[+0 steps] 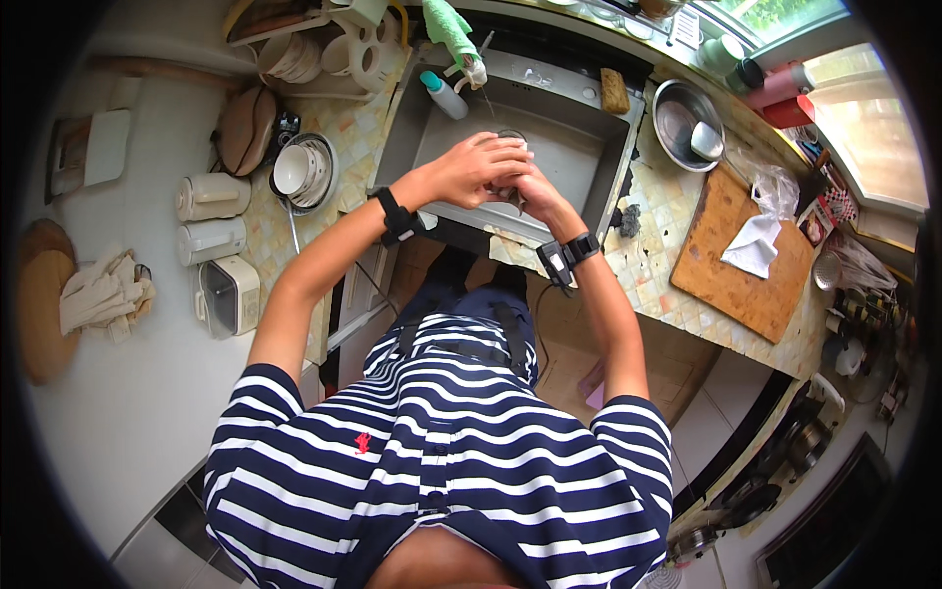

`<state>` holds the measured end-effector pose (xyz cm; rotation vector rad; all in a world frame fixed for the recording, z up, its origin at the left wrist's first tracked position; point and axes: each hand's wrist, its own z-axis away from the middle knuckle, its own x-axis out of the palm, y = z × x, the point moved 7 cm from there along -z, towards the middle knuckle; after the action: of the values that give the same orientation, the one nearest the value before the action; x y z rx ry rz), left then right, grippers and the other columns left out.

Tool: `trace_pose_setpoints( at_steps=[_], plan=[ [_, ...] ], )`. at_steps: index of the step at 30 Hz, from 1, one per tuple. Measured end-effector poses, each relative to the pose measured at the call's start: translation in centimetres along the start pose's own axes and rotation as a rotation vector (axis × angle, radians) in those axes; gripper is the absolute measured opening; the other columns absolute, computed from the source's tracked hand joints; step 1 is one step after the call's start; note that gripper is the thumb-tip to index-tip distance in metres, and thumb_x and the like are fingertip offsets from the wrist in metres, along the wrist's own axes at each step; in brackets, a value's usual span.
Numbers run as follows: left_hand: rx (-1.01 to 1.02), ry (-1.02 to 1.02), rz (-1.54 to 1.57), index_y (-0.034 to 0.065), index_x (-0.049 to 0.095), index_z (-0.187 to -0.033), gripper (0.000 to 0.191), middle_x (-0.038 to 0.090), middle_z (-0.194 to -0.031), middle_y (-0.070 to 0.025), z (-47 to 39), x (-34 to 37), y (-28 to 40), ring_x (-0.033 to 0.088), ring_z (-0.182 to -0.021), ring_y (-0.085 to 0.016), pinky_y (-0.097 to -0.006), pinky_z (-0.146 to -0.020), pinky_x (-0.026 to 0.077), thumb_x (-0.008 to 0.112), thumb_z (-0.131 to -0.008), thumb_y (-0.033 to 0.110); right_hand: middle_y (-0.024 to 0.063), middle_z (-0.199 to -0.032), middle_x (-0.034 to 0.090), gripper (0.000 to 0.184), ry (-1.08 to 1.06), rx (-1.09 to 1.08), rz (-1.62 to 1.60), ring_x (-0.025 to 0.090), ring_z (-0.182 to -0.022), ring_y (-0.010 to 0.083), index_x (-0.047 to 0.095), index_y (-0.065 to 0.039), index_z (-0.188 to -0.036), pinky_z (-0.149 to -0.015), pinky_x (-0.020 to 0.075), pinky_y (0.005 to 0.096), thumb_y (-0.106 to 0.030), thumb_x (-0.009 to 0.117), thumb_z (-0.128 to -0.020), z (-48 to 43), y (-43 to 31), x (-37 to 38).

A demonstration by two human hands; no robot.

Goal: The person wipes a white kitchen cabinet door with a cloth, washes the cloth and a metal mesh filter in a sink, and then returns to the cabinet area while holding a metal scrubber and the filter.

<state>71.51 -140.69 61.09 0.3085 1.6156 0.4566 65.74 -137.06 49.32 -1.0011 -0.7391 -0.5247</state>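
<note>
Both hands meet over the near part of the stainless steel sink [563, 127]. My left hand [471, 168] lies palm down over a small object [516, 200], its fingers reaching across my right hand. Around the same object, my right hand [539, 193] is curled from the other side. Fingers hide most of it; a greyish end pokes out below them, and its kind cannot be told. Just beyond the fingertips shows a dark round rim [512, 135], perhaps of a glass or the drain. A thin stream of water falls from the cloth-wrapped faucet [476, 73] behind the hands.
A teal-capped bottle [445, 96] leans in the sink's back left corner. A sponge [614, 91] sits on the back right rim. Stacked bowls [298, 171] stand left; a metal basin [681, 118] and a wooden cutting board [717, 250] lie right. Steel wool [629, 221] rests beside the sink.
</note>
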Motion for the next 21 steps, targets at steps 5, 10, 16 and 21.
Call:
trace_pose_setpoints(
  at_steps=[5, 10, 16, 21],
  plan=[
    [0.163, -0.095, -0.179, 0.0116, 0.048, -0.134, 0.072, 0.046, -0.142, -0.0058, -1.4, 1.0, -2.2, 0.042, -0.133, -0.024, -0.0437, -0.107, 0.036, 0.066, -0.065, 0.003, 0.0044, -0.07, 0.058, 0.006, -0.005, 0.197, 0.184, 0.055, -0.055, 0.013, 0.059, -0.001, -0.086, -0.048, 0.0412, 0.026, 0.001, 0.064, -0.083, 0.3, 0.4, -1.6],
    [0.202, 0.031, -0.306, 0.0071, 0.052, -0.13, 0.056, 0.057, -0.12, -0.0072, -1.9, 3.3, -2.7, 0.06, -0.102, -0.022, -0.0321, -0.071, 0.054, 0.058, -0.075, 0.004, 0.0023, -0.062, 0.052, 0.02, 0.049, 0.218, 0.282, 0.049, -0.049, 0.0107, 0.052, -0.007, -0.072, -0.043, 0.0366, 0.0252, 0.002, 0.07, -0.077, 0.6, -0.6, -0.7],
    [0.073, 0.07, -0.468, 0.0076, 0.055, -0.069, 0.012, 0.06, -0.06, -0.0088, -3.6, 7.2, -6.7, 0.063, -0.049, -0.027, -0.0367, -0.043, 0.05, 0.059, -0.077, 0.015, 0.0016, -0.054, 0.046, 0.024, 0.272, 0.421, 0.532, 0.044, -0.041, 0.0133, 0.051, -0.006, -0.07, -0.035, 0.029, 0.0305, 0.005, 0.072, -0.07, -1.3, 0.3, -3.9],
    [-0.137, -0.08, -0.373, 0.0087, 0.065, -0.061, 0.013, 0.065, -0.063, -0.0134, -7.1, 7.1, -8.5, 0.067, -0.06, -0.031, -0.0418, -0.054, 0.055, 0.065, -0.068, 0.02, 0.0273, -0.083, 0.067, 0.015, 0.437, -0.06, 1.686, 0.068, -0.079, 0.0384, 0.068, 0.004, -0.077, -0.069, 0.0563, 0.0439, -0.009, 0.063, -0.072, -2.7, -5.6, -6.2]
  ],
)
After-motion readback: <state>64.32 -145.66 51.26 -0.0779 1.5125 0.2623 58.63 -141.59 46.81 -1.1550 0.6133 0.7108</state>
